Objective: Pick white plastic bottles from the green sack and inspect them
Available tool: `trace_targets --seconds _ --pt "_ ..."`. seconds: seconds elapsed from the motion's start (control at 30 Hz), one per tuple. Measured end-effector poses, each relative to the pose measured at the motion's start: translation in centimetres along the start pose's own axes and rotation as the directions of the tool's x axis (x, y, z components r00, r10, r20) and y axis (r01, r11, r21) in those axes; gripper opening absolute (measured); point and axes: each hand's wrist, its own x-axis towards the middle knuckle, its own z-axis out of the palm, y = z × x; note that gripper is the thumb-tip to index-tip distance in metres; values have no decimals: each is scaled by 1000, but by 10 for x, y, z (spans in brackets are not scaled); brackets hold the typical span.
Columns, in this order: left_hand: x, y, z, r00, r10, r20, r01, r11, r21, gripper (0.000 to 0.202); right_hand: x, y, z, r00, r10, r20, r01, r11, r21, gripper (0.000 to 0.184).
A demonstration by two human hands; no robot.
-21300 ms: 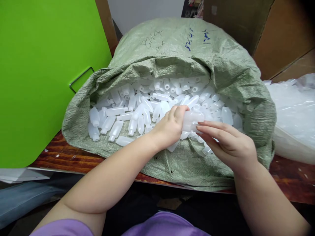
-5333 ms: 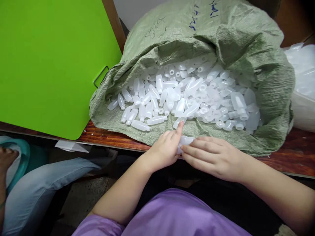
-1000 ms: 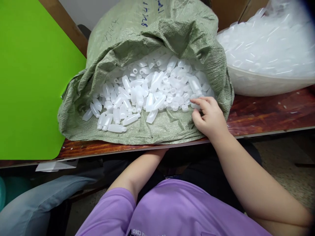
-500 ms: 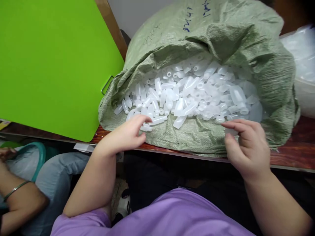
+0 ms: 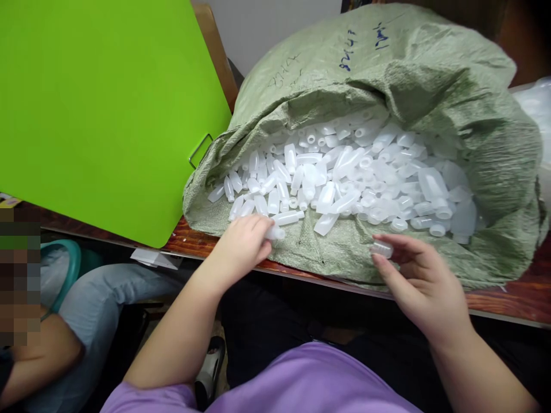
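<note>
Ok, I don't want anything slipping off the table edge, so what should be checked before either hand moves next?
1. Left hand grip on the white bottle: ok, fingers curled round it, neck end sticking out.
2. Right hand grip on the translucent piece: ok, pinched at the fingertips; whether it is a bottle or a cap, cannot tell.
3. Sack lip lying on the table: ok.
4. Loose bottles inside the sack: ok, none on bare wood.
5. Room on the left: probably not ok, another person's leg is close below the edge.
</note>
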Motion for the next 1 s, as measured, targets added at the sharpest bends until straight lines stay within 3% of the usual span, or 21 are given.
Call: trace_targets --seconds 0.07,0.17,0.3,0.4,0.47,0.53,0.6,0.63,0.67,0.7,0.73,0.77,0.83,0.9,1.0 --pt "-4 18 -1 994 96 -48 -102 984 -147 32 1 -14 4 998 -19 62 14 996 85 32" --pt "-7 47 0 978 202 -51 -207 906 -368 34 6 -37 6 965 -177 192 148 977 154 30" --pt "-5 67 0 967 251 44 -182 800 -572 20 8 -50 -2 863 -344 370 313 939 142 39" --pt "-4 65 -5 933 292 208 -83 740 -668 7 4 -53 -13 765 -464 446 488 870 68 43" --pt "-1 62 -8 862 329 386 83 659 -747 7 1 -57 -19 675 -559 481 618 785 45 39" --pt "2 58 -8 740 397 543 272 563 -781 10 1 -62 -25 553 -650 521 738 672 55 36" --pt "7 56 -6 614 489 620 422 460 -781 12 3 -66 -28 448 -713 539 802 587 110 36" --pt "9 56 -4 561 536 631 483 407 -775 13 4 -67 -28 431 -723 539 802 581 139 36" --pt "11 56 -2 520 579 629 534 355 -768 14 5 -68 -27 452 -713 537 778 609 154 35" --pt "11 57 0 503 606 616 561 313 -766 15 6 -67 -26 511 -675 532 732 667 143 33" --pt "12 59 1 518 605 604 556 299 -776 16 6 -66 -24 593 -603 533 663 742 101 29" --pt "11 61 1 564 569 598 516 323 -794 16 7 -64 -21 678 -503 537 579 814 32 27" --pt "8 66 0 709 418 567 376 457 -806 14 6 -59 -16 794 -289 534 414 901 -129 38" --pt "4 72 -1 830 248 499 277 594 -755 11 3 -54 -13 847 -174 503 313 927 -207 48" --pt "0 79 -1 895 109 432 258 662 -703 16 -3 -50 -14 864 -273 422 360 922 -140 33"
